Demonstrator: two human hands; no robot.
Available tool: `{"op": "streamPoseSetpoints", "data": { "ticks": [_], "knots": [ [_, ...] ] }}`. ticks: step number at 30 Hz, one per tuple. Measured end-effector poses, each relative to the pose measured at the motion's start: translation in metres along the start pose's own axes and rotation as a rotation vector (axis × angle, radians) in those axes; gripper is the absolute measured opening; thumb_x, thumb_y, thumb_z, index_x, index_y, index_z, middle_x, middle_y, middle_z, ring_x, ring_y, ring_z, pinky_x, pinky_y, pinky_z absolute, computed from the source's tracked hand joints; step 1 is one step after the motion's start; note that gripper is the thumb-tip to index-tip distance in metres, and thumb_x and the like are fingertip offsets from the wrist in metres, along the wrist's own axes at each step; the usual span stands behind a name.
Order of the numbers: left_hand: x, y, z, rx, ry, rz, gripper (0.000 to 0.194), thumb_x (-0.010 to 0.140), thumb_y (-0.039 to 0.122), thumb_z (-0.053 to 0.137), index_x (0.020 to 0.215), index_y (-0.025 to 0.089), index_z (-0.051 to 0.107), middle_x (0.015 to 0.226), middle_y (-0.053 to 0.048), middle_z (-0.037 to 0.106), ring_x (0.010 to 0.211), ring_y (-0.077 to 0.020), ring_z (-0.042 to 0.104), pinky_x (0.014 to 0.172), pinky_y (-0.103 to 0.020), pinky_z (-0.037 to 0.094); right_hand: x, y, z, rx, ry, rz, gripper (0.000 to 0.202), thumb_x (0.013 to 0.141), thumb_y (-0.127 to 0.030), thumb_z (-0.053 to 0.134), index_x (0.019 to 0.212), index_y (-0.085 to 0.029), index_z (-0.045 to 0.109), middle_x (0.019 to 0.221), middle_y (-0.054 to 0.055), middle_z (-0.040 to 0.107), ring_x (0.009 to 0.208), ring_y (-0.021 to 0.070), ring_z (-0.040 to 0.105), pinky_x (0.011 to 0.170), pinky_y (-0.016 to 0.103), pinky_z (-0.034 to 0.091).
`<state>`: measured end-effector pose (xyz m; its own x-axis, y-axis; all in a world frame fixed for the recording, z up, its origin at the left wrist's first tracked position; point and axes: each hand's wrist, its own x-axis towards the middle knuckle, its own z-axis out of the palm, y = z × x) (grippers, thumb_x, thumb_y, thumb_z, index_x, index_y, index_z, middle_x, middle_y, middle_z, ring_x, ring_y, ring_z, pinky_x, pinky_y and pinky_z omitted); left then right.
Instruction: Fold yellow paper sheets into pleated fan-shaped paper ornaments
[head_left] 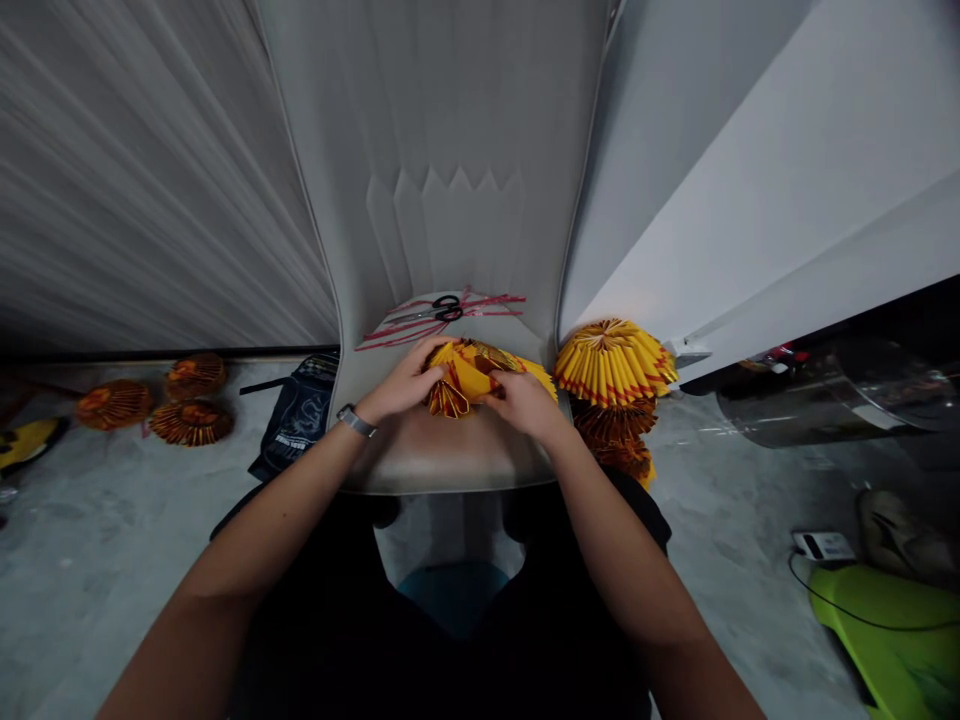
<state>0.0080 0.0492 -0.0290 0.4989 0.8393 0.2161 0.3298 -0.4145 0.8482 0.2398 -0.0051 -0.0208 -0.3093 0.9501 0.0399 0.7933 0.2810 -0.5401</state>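
A pleated yellow-and-gold folded paper piece rests low over the seat of a grey chair. My left hand is closed on its left side, thumb in front. On its right side my right hand grips the paper, thumb and fingers pinched at the edge. Part of the paper is hidden behind the fingers. Just beyond the paper, black-handled scissors lie among several red-pink strips on the seat.
A stack of pleated yellow paper rosettes stands right of the chair. More rosettes lie on the floor at left, near a dark bag. A green plastic stool and a white device with a cable are at lower right.
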Motion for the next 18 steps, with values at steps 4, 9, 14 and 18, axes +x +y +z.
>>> {"op": "streamPoseSetpoints", "data": {
  "ticks": [4, 9, 14, 18],
  "knots": [
    [-0.003, -0.006, -0.006, -0.039, -0.059, 0.031, 0.053, 0.089, 0.025, 0.048, 0.142, 0.019, 0.052, 0.149, -0.009, 0.052, 0.14, -0.0254, 0.046, 0.123, -0.045, 0.031, 0.003, -0.002, 0.006, 0.024, 0.076, 0.105, 0.02, 0.089, -0.036, 0.071, 0.08, -0.018, 0.069, 0.078, 0.005, 0.073, 0.068, 0.0176, 0.061, 0.065, 0.027, 0.039],
    [0.005, -0.014, -0.01, -0.12, -0.094, -0.024, 0.06, 0.086, 0.026, 0.048, 0.145, 0.019, 0.051, 0.153, -0.007, 0.05, 0.142, -0.0276, 0.045, 0.122, -0.046, 0.033, 0.011, -0.012, 0.011, 0.024, 0.154, 0.15, 0.018, 0.088, -0.037, 0.072, 0.085, -0.02, 0.071, 0.078, 0.003, 0.073, 0.068, 0.0184, 0.06, 0.066, 0.028, 0.04],
    [0.015, -0.013, -0.014, -0.232, -0.137, -0.139, 0.062, 0.082, 0.026, 0.049, 0.144, 0.018, 0.054, 0.145, -0.006, 0.059, 0.131, -0.0299, 0.056, 0.112, -0.046, 0.046, 0.015, -0.019, 0.014, -0.13, 0.196, 0.137, 0.025, 0.09, -0.047, 0.068, 0.089, -0.023, 0.073, 0.083, 0.005, 0.075, 0.074, 0.0226, 0.065, 0.07, 0.031, 0.043],
    [0.014, -0.01, -0.019, -0.23, -0.155, -0.137, 0.062, 0.084, 0.032, 0.054, 0.145, 0.018, 0.052, 0.146, -0.008, 0.057, 0.13, -0.0314, 0.056, 0.113, -0.048, 0.045, 0.016, -0.025, 0.017, -0.225, 0.206, 0.126, 0.029, 0.094, -0.05, 0.062, 0.1, -0.024, 0.073, 0.093, 0.007, 0.076, 0.082, 0.025, 0.068, 0.072, 0.032, 0.044]
  ]
}}
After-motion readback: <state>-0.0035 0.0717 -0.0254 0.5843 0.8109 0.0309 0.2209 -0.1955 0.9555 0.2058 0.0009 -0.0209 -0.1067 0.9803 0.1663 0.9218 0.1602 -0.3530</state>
